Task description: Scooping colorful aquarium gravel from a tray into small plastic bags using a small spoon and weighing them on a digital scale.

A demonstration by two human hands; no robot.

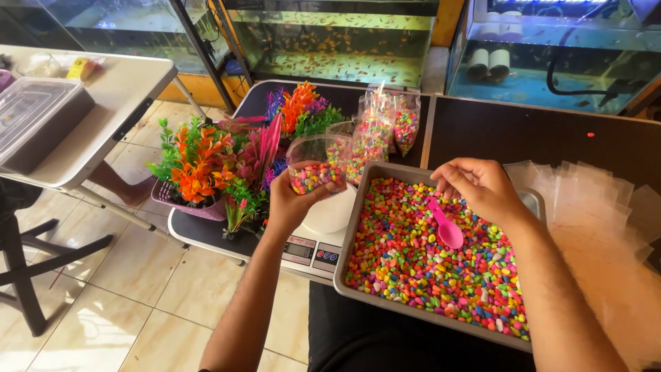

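Fish shop w/ tiled floor, row of glass aquariums [330,41] along back wall, dark worktable [523,131] in front. On table: metal tray [385,172] heaped w/ multicoloured pebbles [427,269], filling nearly whole tray. Just left of tray, small digital scale [313,244] w/ white round platter, partly hidden under left hand. Left hand [292,200] gripping clear plastic bag [318,162], fingers wrapped round lower part, bag upright, mouth open, approx. bottom third filled w/ coloured pebbles; held above scale platter, beside tray's left rim. Right hand [482,186] over tray's upper right area, fingers curled, thumb & forefinger pinching handle of pink plastic scoop [444,224]; scoop bowl pointing down-right, resting on/just over pebbles, can't tell if touching. Behind left hand, several filled pebble bags [385,127] standing together near table's back edge. Left of those, bunch of fake aquarium plants [206,162], orange, green, pink, purple, some in a purplish basket. Right of tray, stack of flat empty clear bags [599,207] spread on table. Far left, white folding table [103,110] w/ clear lidded plastic container [34,117] on it; black chair legs [27,269] on floor below. Forearms bare, both reaching in from bottom of view.
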